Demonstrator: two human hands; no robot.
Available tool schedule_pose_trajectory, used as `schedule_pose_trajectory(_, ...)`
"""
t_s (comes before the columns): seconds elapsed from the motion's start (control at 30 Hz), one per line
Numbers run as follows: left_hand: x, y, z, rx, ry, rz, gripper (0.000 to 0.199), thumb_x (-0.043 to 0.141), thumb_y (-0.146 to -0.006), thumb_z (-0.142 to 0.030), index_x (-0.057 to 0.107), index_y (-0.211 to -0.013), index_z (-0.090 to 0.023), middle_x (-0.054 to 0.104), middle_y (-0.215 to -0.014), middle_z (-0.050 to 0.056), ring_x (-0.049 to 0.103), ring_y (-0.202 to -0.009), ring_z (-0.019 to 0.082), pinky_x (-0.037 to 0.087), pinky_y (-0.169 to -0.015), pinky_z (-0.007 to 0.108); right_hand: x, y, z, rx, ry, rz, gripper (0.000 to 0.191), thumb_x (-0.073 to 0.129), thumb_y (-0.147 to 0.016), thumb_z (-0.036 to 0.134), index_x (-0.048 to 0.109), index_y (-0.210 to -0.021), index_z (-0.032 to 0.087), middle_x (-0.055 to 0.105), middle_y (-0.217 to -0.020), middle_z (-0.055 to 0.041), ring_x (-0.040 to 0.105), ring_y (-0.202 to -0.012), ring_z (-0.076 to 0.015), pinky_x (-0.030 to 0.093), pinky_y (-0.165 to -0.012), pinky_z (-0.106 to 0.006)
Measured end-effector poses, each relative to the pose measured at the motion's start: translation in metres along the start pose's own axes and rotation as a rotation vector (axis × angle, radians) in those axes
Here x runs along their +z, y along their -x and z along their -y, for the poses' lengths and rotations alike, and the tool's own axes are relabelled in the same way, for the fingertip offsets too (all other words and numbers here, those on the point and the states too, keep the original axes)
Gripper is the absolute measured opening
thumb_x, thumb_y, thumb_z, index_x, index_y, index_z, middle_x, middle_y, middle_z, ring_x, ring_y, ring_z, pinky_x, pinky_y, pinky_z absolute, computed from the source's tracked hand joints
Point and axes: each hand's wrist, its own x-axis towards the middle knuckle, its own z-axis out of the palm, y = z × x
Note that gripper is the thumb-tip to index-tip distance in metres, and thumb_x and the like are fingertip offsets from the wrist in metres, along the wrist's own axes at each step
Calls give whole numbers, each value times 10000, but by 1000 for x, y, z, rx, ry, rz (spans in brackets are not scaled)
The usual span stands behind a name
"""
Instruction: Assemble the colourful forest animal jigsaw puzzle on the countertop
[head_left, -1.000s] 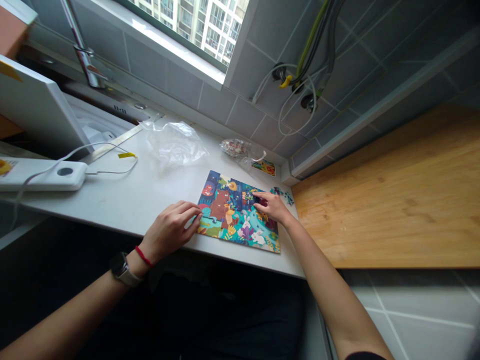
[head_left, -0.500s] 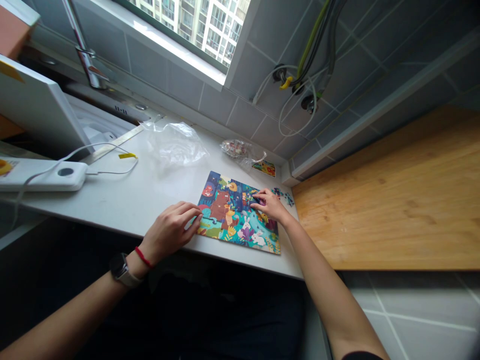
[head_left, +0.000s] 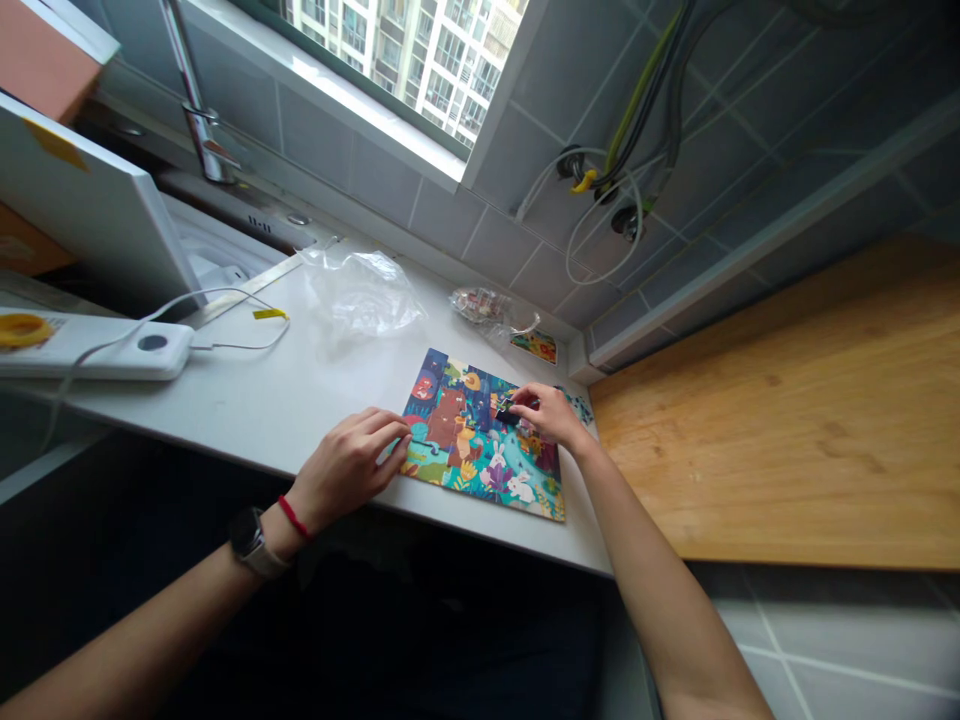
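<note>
A colourful jigsaw puzzle (head_left: 469, 440) with a brown bear and white rabbits lies flat on the white counter. My right hand (head_left: 546, 410) is over its upper right part, thumb and fingers pinching a dark puzzle piece (head_left: 508, 413) that looks tilted above the picture. At the puzzle's left edge rests my left hand (head_left: 360, 455), its fingers loosely bent and slightly apart, fingertips touching the border. Small loose puzzle pieces (head_left: 580, 408) lie beyond my right hand, partly hidden by it.
Toward the wall are a crumpled clear plastic bag (head_left: 367, 295), a smaller plastic packet (head_left: 480, 305) and a small picture card (head_left: 534, 346). A white power strip (head_left: 150, 345) with a cable sits at left. A wooden board (head_left: 780, 420) borders the right side.
My right hand has lifted slightly with a dark puzzle piece tilted up in its fingers. My left hand stays at the puzzle's left edge. The view has shifted a little.
</note>
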Motion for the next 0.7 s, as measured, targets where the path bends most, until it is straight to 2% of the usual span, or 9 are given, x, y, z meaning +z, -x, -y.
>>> schedule_pose_trajectory(0.1,1,0,1,12,-1,-2,156,530,-1040,-217,678,-1003,-181,729,-1030,81,670,-943,235,548,-854,386,0,-16,14,13,-59,-2,168,726,-882,309,810,-940,176,817,-913,-85,748,-830,-215,574,-797,-324)
schedule_pose_trajectory(0.2,0,0,0,15,-4,-4,150,536,-1039,-213,676,-998,-179,729,-1023,80,669,-937,236,547,-847,385,9,-43,29,37,-102,16,195,714,-886,292,818,-970,150,828,-948,-103,757,-848,-221,583,-806,-324)
schedule_pose_trajectory(0.4,-3,-3,-3,7,-2,-5,175,524,-1037,-211,688,-977,-192,734,-998,76,674,-916,228,551,-829,370,30,-102,59,24,-74,197,107,737,-844,143,834,-891,140,829,-864,-71,751,-785,-188,577,-775,-283)
schedule_pose_trajectory(0.5,-5,-4,-5,13,2,-14,167,530,-1035,-201,685,-975,-182,731,-987,77,676,-904,227,552,-820,371,29,-117,70,20,-19,202,173,700,-881,115,832,-982,165,832,-989,-67,751,-905,-182,559,-862,-280)
schedule_pose_trajectory(0.6,-5,-4,-5,9,15,-16,160,535,-1038,-195,679,-970,-182,728,-982,76,675,-903,226,551,-818,369,29,-116,73,67,72,148,149,708,-931,235,812,-1009,162,813,-1071,-109,738,-997,-226,541,-907,-320)
schedule_pose_trajectory(0.7,-4,-3,-4,9,26,-18,155,535,-1042,-197,674,-974,-187,726,-988,75,671,-911,225,549,-827,371,35,-105,70,198,196,173,315,874,-791,449,775,-840,154,796,-918,-143,743,-913,-301,548,-818,-356)
